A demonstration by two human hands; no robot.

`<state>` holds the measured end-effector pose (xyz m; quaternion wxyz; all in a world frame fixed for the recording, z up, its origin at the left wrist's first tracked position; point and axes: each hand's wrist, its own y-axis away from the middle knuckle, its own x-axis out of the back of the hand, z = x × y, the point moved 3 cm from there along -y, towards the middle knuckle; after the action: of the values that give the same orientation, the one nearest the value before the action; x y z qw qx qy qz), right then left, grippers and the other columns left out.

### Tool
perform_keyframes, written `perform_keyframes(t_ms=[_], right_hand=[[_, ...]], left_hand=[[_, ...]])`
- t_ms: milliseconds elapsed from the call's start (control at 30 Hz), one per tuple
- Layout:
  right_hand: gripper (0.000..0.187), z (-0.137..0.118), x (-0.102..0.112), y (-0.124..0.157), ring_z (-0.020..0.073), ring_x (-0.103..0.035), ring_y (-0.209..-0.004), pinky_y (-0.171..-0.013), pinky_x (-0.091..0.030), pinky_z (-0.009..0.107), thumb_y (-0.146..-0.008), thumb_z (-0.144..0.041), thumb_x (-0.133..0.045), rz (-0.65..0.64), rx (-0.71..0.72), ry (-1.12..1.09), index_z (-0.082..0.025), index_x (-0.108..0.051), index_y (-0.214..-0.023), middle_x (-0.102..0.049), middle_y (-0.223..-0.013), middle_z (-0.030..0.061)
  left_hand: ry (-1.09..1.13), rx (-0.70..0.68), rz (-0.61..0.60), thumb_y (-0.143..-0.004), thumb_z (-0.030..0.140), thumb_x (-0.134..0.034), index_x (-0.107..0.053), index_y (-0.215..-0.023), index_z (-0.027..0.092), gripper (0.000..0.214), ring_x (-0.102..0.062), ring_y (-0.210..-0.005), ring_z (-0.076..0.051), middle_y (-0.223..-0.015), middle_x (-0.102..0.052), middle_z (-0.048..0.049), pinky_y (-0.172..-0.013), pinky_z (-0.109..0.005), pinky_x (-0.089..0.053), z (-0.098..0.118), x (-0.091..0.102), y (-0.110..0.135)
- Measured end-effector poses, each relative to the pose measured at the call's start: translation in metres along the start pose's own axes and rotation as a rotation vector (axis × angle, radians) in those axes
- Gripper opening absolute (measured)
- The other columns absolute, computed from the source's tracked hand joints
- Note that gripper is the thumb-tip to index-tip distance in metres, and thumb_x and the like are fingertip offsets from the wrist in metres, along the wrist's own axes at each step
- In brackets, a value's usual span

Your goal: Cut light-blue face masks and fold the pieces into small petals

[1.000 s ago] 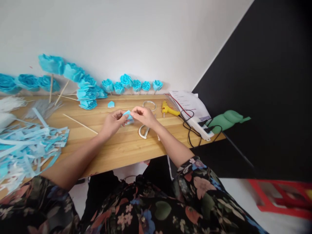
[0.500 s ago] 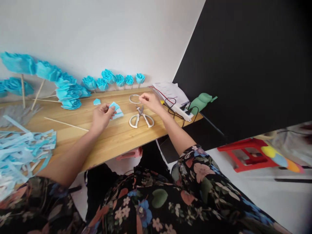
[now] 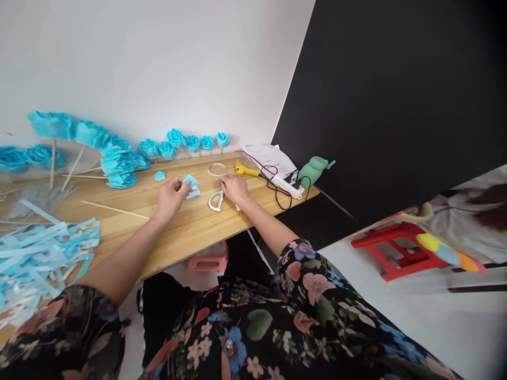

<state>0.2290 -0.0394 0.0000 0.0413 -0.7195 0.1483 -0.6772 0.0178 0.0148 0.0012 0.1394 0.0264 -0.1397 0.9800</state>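
My left hand (image 3: 171, 195) is closed in a pinch on a small stack of light blue paper pieces (image 3: 190, 182), held just above the tabletop. My right hand (image 3: 234, 189) lies over the scissors (image 3: 216, 201), its fingers bent down around their middle. One white scissor handle sticks out to the left, and a bit of the other shows below the hand; the blades are hidden. Behind the right hand lies a silvery ring, perhaps a tape roll (image 3: 217, 169). A single blue paper piece (image 3: 159, 176) rests beyond my left hand.
Blue paper flowers (image 3: 119, 163) on sticks line the wall. Paper strips (image 3: 47, 253) pile up at left, near a thin stick (image 3: 114, 209). At right are a yellow glue gun (image 3: 246, 169), papers (image 3: 269, 157), a corded power strip (image 3: 291, 186) and a green object (image 3: 312, 170).
My right hand has come down from beside the ring onto the scissors, uncovering the yellow glue gun. My left hand keeps its pinch on the paper pieces. The view has shifted slightly.
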Motion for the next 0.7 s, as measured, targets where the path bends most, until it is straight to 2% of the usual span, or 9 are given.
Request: perform_keyframes(t_ms=[133, 333, 500, 600, 667, 700], right_hand=[[0.031, 0.003, -0.003, 0.000, 0.0240, -0.064, -0.107, -0.082, -0.046, 0.031, -0.102, -0.027, -0.040, 0.012, -0.020, -0.018, -0.019, -0.068, -0.109, -0.072, -0.113, 0.0103], [0.029, 0.012, -0.011, -0.003, 0.0226, -0.066, -0.100, -0.080, -0.046, 0.030, -0.102, -0.032, -0.040, -0.036, -0.106, -0.092, -0.020, -0.065, -0.112, -0.073, -0.111, 0.0098], [0.028, 0.020, -0.011, -0.005, 0.0227, -0.067, -0.097, -0.079, -0.046, 0.030, -0.101, -0.034, -0.041, -0.024, -0.184, -0.223, -0.021, -0.064, -0.112, -0.074, -0.105, 0.0070], [0.026, 0.024, -0.007, -0.002, 0.0214, -0.067, -0.092, -0.079, -0.047, 0.030, -0.100, -0.035, -0.044, 0.061, -0.226, -0.369, -0.021, -0.063, -0.111, -0.074, -0.102, 0.0052], [0.027, 0.023, 0.000, 0.004, 0.0192, -0.067, -0.088, -0.080, -0.048, 0.029, -0.101, -0.034, -0.041, 0.211, -0.201, -0.495, -0.021, -0.063, -0.109, -0.074, -0.100, 0.0043], [0.028, 0.019, 0.005, 0.008, 0.0177, -0.067, -0.086, -0.080, -0.048, 0.029, -0.102, -0.036, -0.040, 0.292, -0.140, -0.565, -0.021, -0.063, -0.109, -0.074, -0.099, 0.0036]], left_hand=[[-0.008, 0.002, -0.001, -0.076, 0.041, -0.068, -0.063, -0.076, 0.017, 0.025, -0.055, -0.051, -0.010, -0.062, -0.065, 0.0001, -0.050, -0.020, -0.043, 0.000, -0.001, 0.001], [0.011, 0.031, 0.002, -0.075, 0.040, -0.068, -0.062, -0.074, 0.017, 0.023, -0.054, -0.051, -0.010, -0.061, -0.065, -0.0004, -0.049, -0.020, -0.042, 0.002, 0.000, 0.001], [0.052, 0.046, -0.033, -0.076, 0.039, -0.070, -0.062, -0.073, 0.017, 0.023, -0.054, -0.050, -0.010, -0.059, -0.063, 0.0002, -0.049, -0.021, -0.042, 0.010, -0.004, 0.006], [0.107, 0.059, -0.078, -0.074, 0.041, -0.073, -0.062, -0.072, 0.016, 0.027, -0.053, -0.049, -0.010, -0.061, -0.065, -0.0010, -0.048, -0.021, -0.043, 0.014, -0.009, 0.010], [0.143, 0.073, -0.113, -0.073, 0.042, -0.074, -0.062, -0.072, 0.016, 0.029, -0.054, -0.049, -0.010, -0.061, -0.065, -0.0020, -0.047, -0.022, -0.043, 0.016, -0.012, 0.011], [0.159, 0.082, -0.130, -0.072, 0.043, -0.075, -0.063, -0.072, 0.015, 0.030, -0.054, -0.049, -0.010, -0.061, -0.065, -0.0024, -0.047, -0.022, -0.042, 0.016, -0.013, 0.012]])
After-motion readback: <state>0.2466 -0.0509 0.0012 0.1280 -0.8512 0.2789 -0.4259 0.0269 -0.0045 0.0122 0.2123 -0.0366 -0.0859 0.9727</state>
